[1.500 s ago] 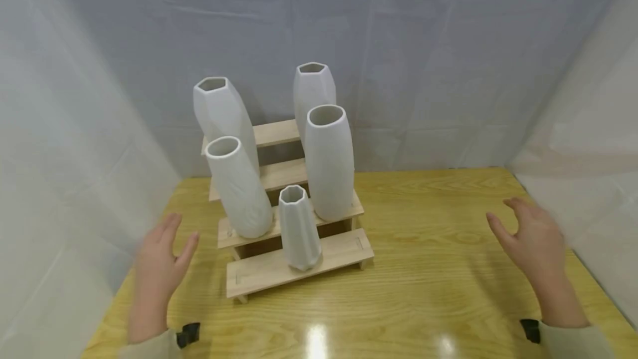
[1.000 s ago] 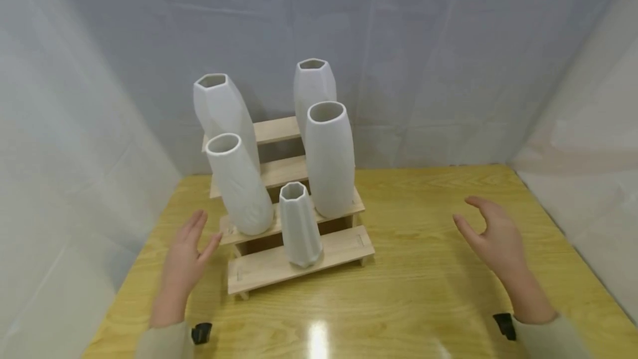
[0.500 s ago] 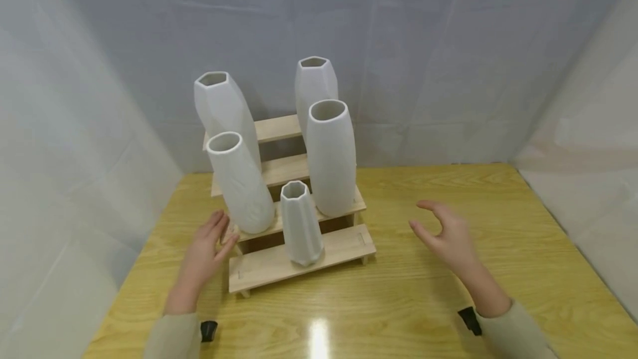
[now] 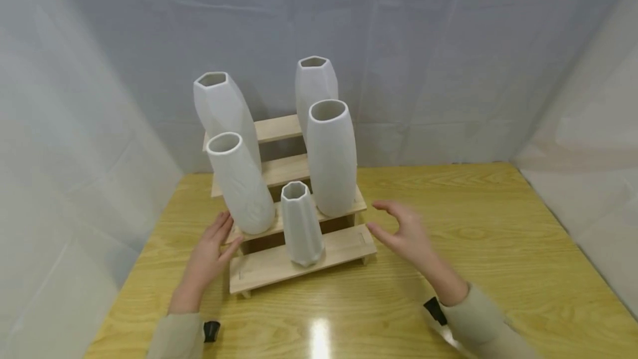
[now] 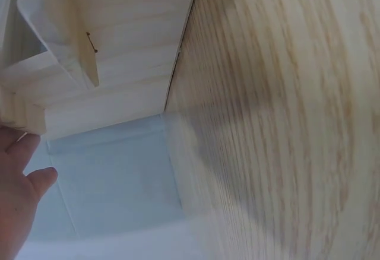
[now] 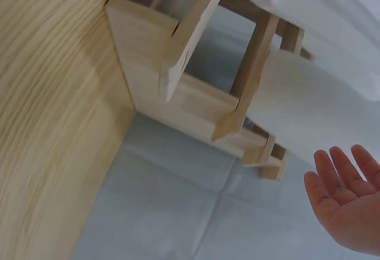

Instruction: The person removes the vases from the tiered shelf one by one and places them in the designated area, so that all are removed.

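A pale wooden stepped stand [image 4: 259, 275] carries several white vases. A small fluted vase [image 4: 302, 226] is on its lowest step. One step up stand a round-mouthed vase [image 4: 241, 187] at left and a tall smooth vase [image 4: 331, 159] at right. Two faceted vases, one at left [image 4: 224, 104] and one at right [image 4: 315, 85], rise behind them. My left hand [image 4: 206, 259] is at the stand's left side, fingers extended, fingertips right at the second step's end. My right hand [image 4: 406, 237] is beside the stand's right end, thumb and fingers apart, holding nothing.
The stand sits on a yellow wood-grain table [image 4: 448, 198]. A grey-white sheet [image 4: 423, 60] hangs behind, with pale sheets along the left [image 4: 65, 181] and right sides. The tall vases rise close above the steps.
Both hands have moved inward toward the stand, the right travelling far leftward from the right side of the table, the left moving rightward to the stand's side. The vases have stayed put.
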The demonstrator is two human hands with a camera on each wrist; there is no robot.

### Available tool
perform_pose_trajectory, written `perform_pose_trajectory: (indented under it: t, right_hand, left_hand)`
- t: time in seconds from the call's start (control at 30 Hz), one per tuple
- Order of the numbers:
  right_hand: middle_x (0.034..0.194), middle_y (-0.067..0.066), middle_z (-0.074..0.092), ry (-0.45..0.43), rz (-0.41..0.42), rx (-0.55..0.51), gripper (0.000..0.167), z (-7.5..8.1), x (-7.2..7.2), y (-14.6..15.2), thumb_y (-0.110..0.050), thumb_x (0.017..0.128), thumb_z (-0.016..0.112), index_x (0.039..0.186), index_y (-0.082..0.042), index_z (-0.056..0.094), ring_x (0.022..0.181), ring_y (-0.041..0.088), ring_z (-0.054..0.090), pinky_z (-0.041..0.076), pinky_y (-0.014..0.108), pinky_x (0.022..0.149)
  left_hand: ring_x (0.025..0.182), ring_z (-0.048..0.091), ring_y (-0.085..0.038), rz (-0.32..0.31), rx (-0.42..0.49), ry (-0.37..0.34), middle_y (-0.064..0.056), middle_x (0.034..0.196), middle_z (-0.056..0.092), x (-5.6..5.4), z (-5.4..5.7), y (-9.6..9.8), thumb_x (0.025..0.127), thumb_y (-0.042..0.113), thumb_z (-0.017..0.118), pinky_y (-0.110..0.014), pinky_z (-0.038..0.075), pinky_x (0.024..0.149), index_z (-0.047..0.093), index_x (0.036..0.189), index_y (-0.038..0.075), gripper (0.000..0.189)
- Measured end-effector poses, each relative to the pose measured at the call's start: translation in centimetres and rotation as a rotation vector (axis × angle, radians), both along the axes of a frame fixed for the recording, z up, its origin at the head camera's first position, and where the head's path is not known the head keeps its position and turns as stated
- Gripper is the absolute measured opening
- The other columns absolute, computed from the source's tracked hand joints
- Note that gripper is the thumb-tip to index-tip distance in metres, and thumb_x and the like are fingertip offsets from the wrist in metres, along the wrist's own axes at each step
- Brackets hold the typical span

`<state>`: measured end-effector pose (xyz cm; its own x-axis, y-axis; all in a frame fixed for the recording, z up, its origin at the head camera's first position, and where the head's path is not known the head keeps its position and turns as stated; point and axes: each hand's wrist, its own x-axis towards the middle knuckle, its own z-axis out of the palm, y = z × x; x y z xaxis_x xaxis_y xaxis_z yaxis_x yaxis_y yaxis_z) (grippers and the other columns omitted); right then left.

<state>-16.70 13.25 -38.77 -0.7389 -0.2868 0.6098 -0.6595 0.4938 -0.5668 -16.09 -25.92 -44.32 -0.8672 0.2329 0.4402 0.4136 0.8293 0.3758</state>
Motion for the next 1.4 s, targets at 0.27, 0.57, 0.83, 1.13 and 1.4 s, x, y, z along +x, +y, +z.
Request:
perform_pose_trajectory:
  t: [0.27,0.57,0.83,1.13,1.4]
  right_hand:
    - [0.106,0.015,0.06,-0.114,0.115,-0.068,0.04,0.0,-0.5,-2.9,-0.011,0.074,0.072,0.108,0.005,0.059,0.099,0.025,0.056,0.046,0.04,0.084]
    - [0.106,0.015,0.06,-0.184,0.138,-0.051,0.044,0.4,-0.6,-5.6,-0.015,0.073,0.073,0.109,0.003,0.057,0.098,0.025,0.056,0.048,0.042,0.08]
    - [0.111,0.018,0.056,-0.255,0.224,-0.108,0.053,0.4,-0.9,-7.7,-0.014,0.071,0.074,0.115,0.006,0.052,0.102,0.025,0.053,0.045,0.037,0.087]
    - [0.115,0.013,0.054,-0.337,0.31,-0.186,0.062,0.1,-1.2,-9.4,-0.018,0.069,0.076,0.122,0.001,0.048,0.103,0.022,0.052,0.045,0.037,0.086]
    - [0.112,0.007,0.055,-0.35,0.299,-0.205,0.069,-0.3,-1.2,-10.2,-0.019,0.066,0.079,0.123,-0.002,0.046,0.097,0.016,0.054,0.048,0.031,0.08]
  left_hand:
    - [0.122,0.032,-0.039,-0.004,0.008,-0.026,-0.024,0.133,0.036,0.0,0.4,-0.3,0.084,0.028,0.061,-0.055,0.032,0.093,0.043,0.126,-0.008,0.058]
    - [0.12,0.035,-0.037,-0.022,0.01,0.006,-0.023,0.131,0.039,-0.1,0.3,-0.6,0.082,0.027,0.063,-0.054,0.035,0.091,0.044,0.126,-0.007,0.058]
    - [0.118,0.037,-0.038,-0.031,0.02,0.053,-0.023,0.129,0.041,-0.1,0.1,-0.6,0.08,0.025,0.066,-0.053,0.037,0.089,0.046,0.124,-0.007,0.058]
    - [0.12,0.035,-0.037,-0.033,0.025,0.053,-0.021,0.132,0.039,-0.2,-0.1,-0.6,0.081,0.026,0.065,-0.052,0.036,0.09,0.045,0.125,-0.007,0.058]
    - [0.12,0.036,-0.036,-0.033,0.018,0.065,-0.021,0.132,0.039,-0.2,-0.2,-0.5,0.081,0.029,0.064,-0.052,0.037,0.09,0.045,0.125,-0.006,0.06]
